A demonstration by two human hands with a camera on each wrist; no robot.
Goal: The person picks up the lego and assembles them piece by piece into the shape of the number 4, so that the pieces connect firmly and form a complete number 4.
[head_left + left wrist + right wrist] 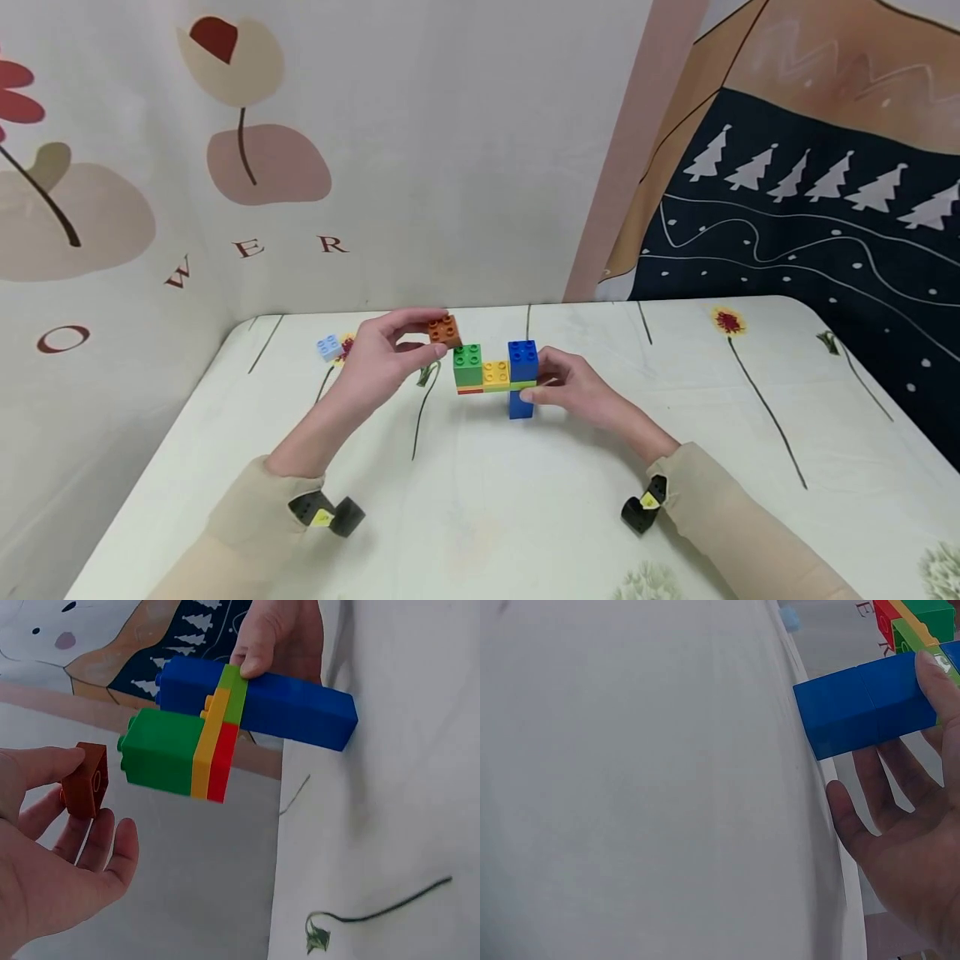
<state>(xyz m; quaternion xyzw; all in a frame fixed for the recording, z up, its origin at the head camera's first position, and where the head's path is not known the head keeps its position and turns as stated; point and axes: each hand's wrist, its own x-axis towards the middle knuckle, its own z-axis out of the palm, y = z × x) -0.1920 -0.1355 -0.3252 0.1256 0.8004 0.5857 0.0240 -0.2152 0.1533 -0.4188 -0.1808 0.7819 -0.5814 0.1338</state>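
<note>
My left hand (pixel 375 360) pinches an orange-brown toy brick (pixel 444 332) between thumb and fingers. This brick is beside the top of a green brick (pixel 467 367); in the left wrist view a gap shows between them. The green brick sits on one end of a bridge made of a yellow plate (pixel 495 373), with red and lime-green pieces under it. A blue brick (pixel 523 362) rises at the other end, above a blue column (pixel 300 712) that stands on the table. My right hand (pixel 576 385) grips the build near the lime-green piece, its thumb on the near side.
On the table (pixel 480 500), a light blue brick (pixel 328 347) lies at the back left, beyond my left forearm. The cloth has printed flowers and stems. A patterned curtain (pixel 450 150) hangs behind the table's back edge.
</note>
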